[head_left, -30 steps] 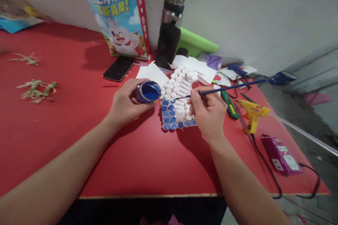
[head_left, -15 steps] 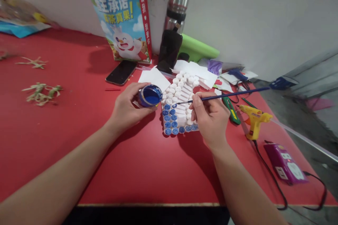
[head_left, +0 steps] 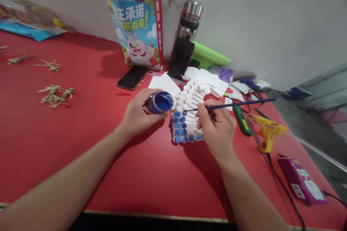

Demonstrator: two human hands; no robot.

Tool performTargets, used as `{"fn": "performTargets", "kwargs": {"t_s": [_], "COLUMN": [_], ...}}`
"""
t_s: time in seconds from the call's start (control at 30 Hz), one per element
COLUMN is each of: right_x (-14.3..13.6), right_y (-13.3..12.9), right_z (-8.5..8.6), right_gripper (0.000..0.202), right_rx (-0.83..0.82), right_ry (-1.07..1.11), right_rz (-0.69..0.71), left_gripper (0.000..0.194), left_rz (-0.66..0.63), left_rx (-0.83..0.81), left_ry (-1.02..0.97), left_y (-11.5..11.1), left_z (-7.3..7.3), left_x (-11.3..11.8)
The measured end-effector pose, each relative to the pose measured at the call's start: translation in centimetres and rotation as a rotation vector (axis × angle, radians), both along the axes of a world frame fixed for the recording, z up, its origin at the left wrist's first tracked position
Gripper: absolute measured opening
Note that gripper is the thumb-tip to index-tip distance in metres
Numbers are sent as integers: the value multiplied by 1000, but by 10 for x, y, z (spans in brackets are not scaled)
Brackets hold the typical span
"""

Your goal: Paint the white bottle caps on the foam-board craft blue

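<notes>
Two bare hands above the red tabletop (head_left: 151,173): R hand (head_left: 217,126) has thumb & fingers pinched on a slim paintbrush (head_left: 238,103); L hand (head_left: 138,113) is clamped round an open jar of blue paint (head_left: 162,103). Brush's long axis runs approx. L–R, handle rising slightly to R. Paper-coil panel (head_left: 189,97) lies between them; R hand is nearer, overlapping its R side. Tip's at a blue coil (head_left: 184,113), L of the pinch; can't tell if touching. Yellow glue gun (head_left: 268,131) off R; smartphone (head_left: 132,77), then steel flask (head_left: 191,18) by the wall.
</notes>
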State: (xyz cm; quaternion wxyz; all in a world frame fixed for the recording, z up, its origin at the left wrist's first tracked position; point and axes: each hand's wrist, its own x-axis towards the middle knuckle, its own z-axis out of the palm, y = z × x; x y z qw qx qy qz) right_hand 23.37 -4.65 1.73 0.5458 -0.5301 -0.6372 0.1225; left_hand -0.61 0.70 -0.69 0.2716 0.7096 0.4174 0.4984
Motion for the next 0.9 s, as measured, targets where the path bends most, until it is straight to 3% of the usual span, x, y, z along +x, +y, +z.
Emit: {"fn": "performTargets", "kwargs": {"t_s": [0.63, 0.9], "right_x": [-3, 0], "right_y": [-7, -5], "right_z": [1, -3], "right_gripper": [18, 20], "right_rx": [24, -7], "right_ry": [-117, -56], "right_rz": [6, 6], "left_gripper": [55, 56], "left_rz": [-15, -1], "left_rx": [-9, 15], "left_ry": [-10, 13], "left_y": [-1, 0], "left_z": [0, -2], "left_x": [0, 1]}}
